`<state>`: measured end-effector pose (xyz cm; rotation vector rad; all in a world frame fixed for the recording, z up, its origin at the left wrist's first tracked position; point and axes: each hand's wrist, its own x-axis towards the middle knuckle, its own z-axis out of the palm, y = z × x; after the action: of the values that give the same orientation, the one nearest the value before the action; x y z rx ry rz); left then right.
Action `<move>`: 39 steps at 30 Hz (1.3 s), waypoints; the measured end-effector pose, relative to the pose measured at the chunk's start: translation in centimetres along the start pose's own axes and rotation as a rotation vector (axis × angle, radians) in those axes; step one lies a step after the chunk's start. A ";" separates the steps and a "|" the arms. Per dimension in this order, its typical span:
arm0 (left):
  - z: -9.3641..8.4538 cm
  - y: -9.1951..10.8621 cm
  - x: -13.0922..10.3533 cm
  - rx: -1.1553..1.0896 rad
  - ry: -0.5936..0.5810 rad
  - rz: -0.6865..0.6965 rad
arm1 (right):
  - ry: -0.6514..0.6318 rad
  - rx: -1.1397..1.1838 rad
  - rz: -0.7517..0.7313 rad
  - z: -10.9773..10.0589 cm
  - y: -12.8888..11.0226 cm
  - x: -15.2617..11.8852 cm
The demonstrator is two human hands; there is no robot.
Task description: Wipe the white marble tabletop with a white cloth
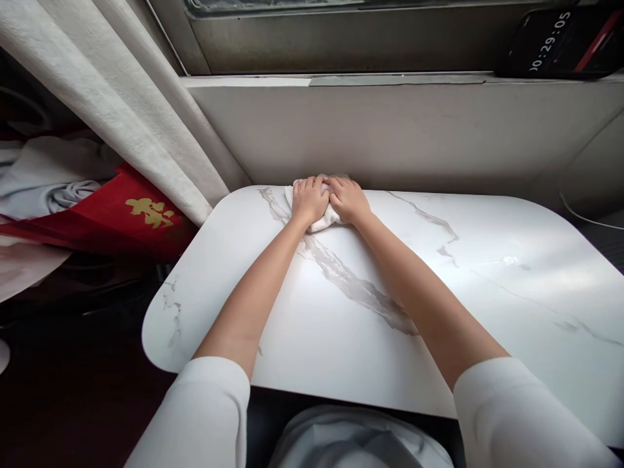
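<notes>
A crumpled white cloth (325, 220) lies against the far edge of the white, marble-patterned table (297, 331), close to the wall. On its left part presses my left hand (311, 200), fingers curled over the fabric. My right hand (348, 199) grips the right part, its fingers bent forward toward the wall. The two hands are side by side, almost touching at the thumbs. Both arms are stretched out over the tabletop. The palms and most of the cloth under them are hidden.
A pale curtain (121, 84) hangs at the left beside a red bag (141, 211) with gold lettering and some folded fabric. On the window ledge (390, 79) at the upper right rests a phone (560, 42) showing a timer. A thin white cable (585, 220) runs at right.
</notes>
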<state>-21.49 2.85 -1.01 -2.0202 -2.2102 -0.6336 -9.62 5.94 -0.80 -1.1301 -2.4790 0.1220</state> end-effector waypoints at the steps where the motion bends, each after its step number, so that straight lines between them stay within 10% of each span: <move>1: 0.0 0.0 -0.1 -0.002 0.000 0.001 | -0.002 -0.011 -0.006 0.0 0.0 -0.1; 14: -1.8 2.5 -6.4 -0.032 -0.020 0.009 | -0.023 -0.077 -0.027 -1.7 -1.9 -6.4; 32: -7.0 9.1 -24.5 -0.015 -0.115 0.268 | -0.026 -0.145 -0.142 -6.8 -7.3 -26.7; 39: -7.1 9.8 -24.8 -0.037 -0.184 0.369 | -0.024 -0.117 -0.138 -7.6 -7.1 -28.0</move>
<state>-10.42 -22.40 -0.33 -2.5056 -1.8391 -0.4643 4.87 -20.23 -1.38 -1.0044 -2.6052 -0.0507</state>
